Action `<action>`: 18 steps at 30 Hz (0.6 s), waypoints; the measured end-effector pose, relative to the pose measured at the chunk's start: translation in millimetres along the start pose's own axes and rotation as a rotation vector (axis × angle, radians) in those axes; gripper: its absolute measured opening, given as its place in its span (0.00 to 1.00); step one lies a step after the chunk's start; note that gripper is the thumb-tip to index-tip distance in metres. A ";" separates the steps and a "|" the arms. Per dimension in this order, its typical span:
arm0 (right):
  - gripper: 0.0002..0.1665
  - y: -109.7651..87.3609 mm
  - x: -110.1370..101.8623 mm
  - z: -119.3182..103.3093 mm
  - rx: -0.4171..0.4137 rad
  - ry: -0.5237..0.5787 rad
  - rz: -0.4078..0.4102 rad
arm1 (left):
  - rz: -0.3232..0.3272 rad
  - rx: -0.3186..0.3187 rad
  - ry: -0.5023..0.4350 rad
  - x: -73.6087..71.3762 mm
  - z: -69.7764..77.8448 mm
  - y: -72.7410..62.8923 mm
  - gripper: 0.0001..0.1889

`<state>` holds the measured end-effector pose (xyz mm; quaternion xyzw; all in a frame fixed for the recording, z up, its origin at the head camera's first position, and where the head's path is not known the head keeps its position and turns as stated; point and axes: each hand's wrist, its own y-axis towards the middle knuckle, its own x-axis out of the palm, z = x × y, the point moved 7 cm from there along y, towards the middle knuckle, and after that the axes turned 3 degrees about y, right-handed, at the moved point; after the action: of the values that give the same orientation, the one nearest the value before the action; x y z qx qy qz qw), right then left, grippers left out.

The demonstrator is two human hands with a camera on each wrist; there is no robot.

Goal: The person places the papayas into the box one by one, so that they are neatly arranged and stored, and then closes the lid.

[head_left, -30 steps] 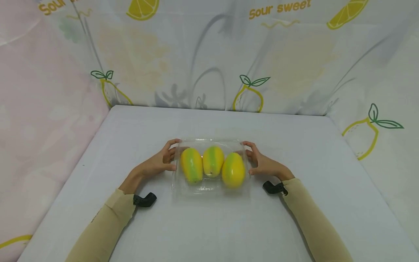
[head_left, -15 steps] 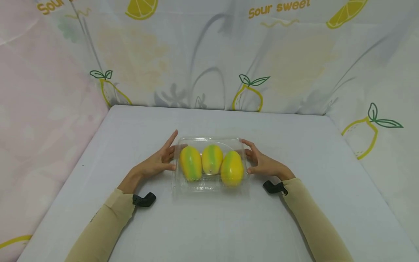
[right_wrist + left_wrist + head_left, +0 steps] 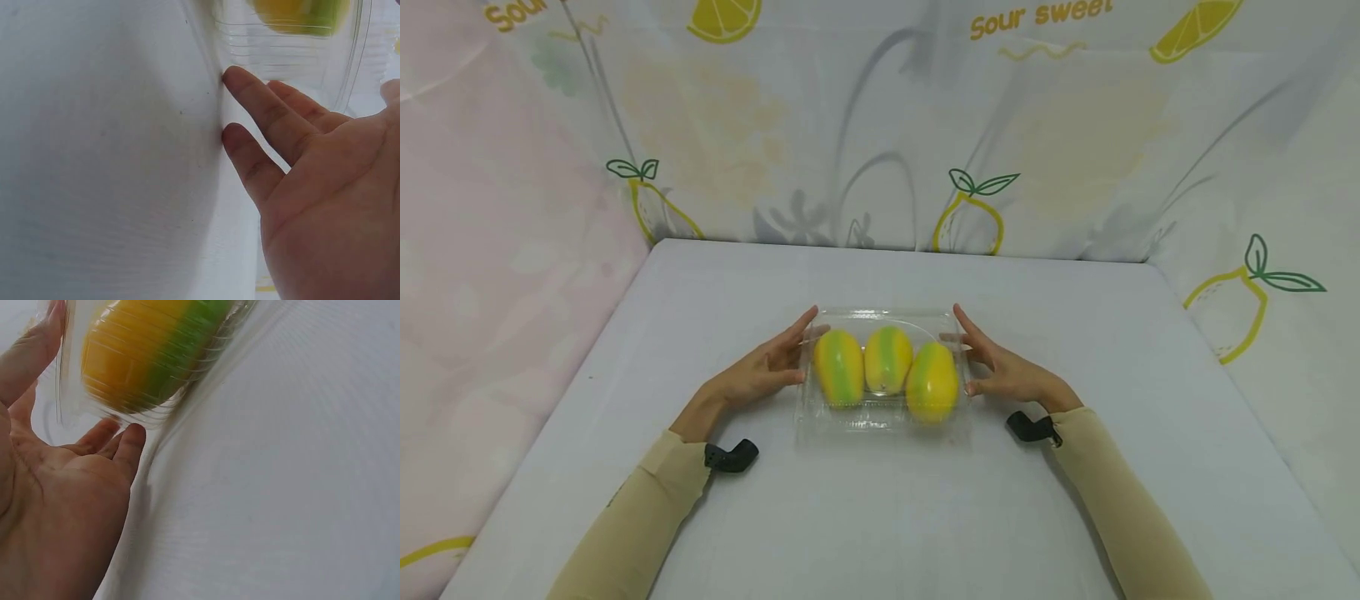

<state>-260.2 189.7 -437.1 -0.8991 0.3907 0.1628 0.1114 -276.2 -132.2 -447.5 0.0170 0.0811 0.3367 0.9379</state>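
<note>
A transparent plastic clamshell box point(image 3: 880, 422) stands in the middle of the white table, its lid down. Through it show three oval yellow fruits with green stripes: a left one point(image 3: 838, 368), a middle one point(image 3: 888, 360) and a right one point(image 3: 932, 382). My left hand point(image 3: 767, 365) is at the box's left side, its index finger stretched along the side and its thumb at the rim. On the opposite side is my right hand point(image 3: 1003, 372), fingers spread and extended. In the right wrist view two fingertips point(image 3: 236, 78) reach down to the tabletop beside the ribbed wall.
The white table point(image 3: 880, 517) runs back to a hanging cloth point(image 3: 880, 125) printed with lemons and lettering. A pinkish cloth point(image 3: 512, 275) borders the left side. Black wrist devices point(image 3: 732, 456) sit at both sleeve cuffs.
The box and its fruits have shifted slightly away from me. Both index fingers, bent at the box's far corners before, have straightened, the left one first and then the right.
</note>
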 end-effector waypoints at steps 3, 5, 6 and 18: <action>0.66 -0.8 -0.9 -2.4 -0.023 -0.013 0.007 | 0.020 0.010 0.039 -1.1 1.8 0.1 0.46; 0.64 -1.2 -1.7 -4.4 -0.042 -0.018 0.017 | 0.037 0.011 0.056 -2.2 2.4 0.1 0.46; 0.63 -1.4 -1.9 -5.4 -0.051 -0.022 0.021 | 0.045 0.008 0.058 -2.7 2.2 0.1 0.47; 0.49 -5.6 0.2 -9.1 -0.035 -0.032 0.044 | 0.090 0.092 -0.007 -5.1 5.5 -2.8 0.24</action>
<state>-254.1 190.3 -428.4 -0.8895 0.4055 0.1862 0.0981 -277.4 -137.4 -441.6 0.0647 0.0924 0.3744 0.9204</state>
